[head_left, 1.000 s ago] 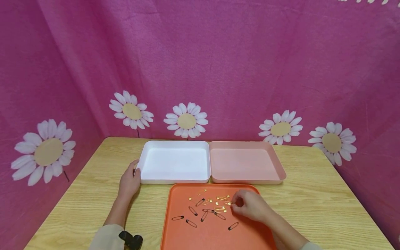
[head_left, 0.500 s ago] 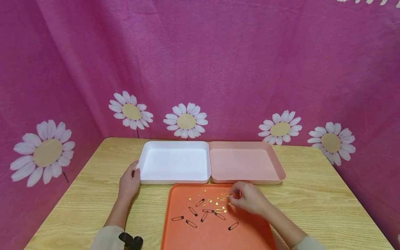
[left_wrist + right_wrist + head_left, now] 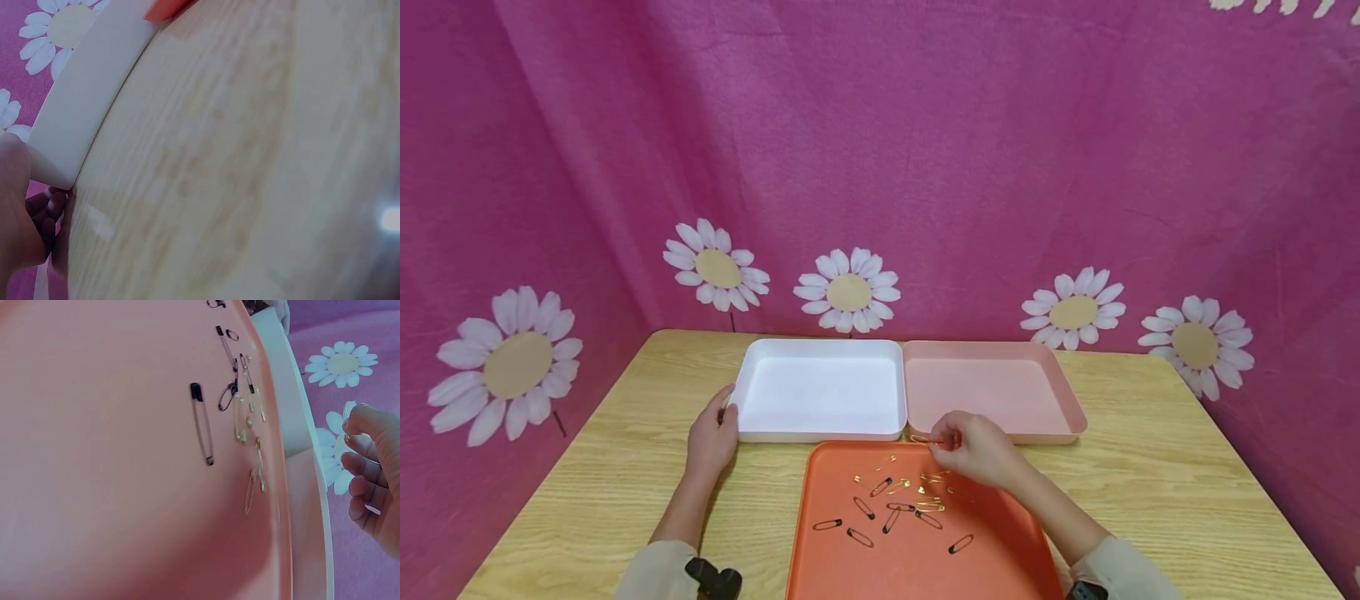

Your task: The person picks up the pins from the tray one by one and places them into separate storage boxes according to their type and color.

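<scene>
Now I see the right hand (image 3: pixel 973 450) lifted above the far edge of the orange tray (image 3: pixel 992 558), with thumb and forefinger pinching one gold safety pin (image 3: pixel 925 439). The pin is in the air, just before the near wall of the pink tray (image 3: pixel 1071 408), and it does not touch anything else. I judge that the carrying step is in hand: one pin is picked out and is on its way toward the two trays behind. The next move, as I think, calls for a short reach forward and a clean release, because such a thin, light pin can stick to the fingertips or bounce on hard plastic.

The left hand (image 3: pixel 709 437) rests on the wooden table (image 3: pixel 587 492) with relaxed fingers touching the left corner of the white tray (image 3: pixel 741 400); it grips nothing.

On the orange tray lie the other pins, gold ones (image 3: pixel 928 502) in a loose cluster and black ones (image 3: pixel 859 537) scattered toward me. All are slim wire loops with a small cap. The three trays are smooth matte plastic, shallow, with rounded corners. The table has pale wood grain.
</scene>
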Motion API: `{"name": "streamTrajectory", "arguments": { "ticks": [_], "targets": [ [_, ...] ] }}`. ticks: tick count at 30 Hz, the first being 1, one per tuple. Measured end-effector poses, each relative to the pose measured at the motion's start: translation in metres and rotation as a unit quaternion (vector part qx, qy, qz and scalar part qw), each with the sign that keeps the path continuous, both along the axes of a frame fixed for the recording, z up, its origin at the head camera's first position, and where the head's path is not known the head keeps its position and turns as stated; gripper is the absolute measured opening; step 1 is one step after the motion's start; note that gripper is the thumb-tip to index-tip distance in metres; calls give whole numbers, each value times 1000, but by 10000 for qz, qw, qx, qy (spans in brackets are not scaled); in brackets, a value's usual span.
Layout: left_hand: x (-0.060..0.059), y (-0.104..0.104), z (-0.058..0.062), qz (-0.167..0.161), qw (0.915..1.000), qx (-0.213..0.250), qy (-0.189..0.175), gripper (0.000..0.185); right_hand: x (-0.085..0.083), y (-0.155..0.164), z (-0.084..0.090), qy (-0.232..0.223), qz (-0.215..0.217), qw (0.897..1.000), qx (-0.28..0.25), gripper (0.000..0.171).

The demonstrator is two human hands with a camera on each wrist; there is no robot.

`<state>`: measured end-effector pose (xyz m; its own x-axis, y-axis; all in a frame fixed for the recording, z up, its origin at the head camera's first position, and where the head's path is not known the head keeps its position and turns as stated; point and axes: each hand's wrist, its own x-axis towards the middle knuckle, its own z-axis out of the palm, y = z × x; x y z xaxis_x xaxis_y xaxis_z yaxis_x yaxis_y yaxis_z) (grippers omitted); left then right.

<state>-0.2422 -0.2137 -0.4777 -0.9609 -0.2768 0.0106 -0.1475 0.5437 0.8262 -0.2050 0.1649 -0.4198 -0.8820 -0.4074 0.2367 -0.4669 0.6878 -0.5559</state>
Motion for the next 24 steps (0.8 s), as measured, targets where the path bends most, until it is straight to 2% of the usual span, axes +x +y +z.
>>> {"name": "streamTrajectory", "arguments": {
  "ticks": [15, 24],
  "targets": [
    [-2, -2, -2, -70, 9999, 20, -126, 48, -26, -33, 10, 40, 131, 9996, -251, 5],
    [-1, -2, -2, -54, 9999, 45, -107, 48, -41, -55, 10, -158, -35, 9996, -250, 7]
  ]
}}
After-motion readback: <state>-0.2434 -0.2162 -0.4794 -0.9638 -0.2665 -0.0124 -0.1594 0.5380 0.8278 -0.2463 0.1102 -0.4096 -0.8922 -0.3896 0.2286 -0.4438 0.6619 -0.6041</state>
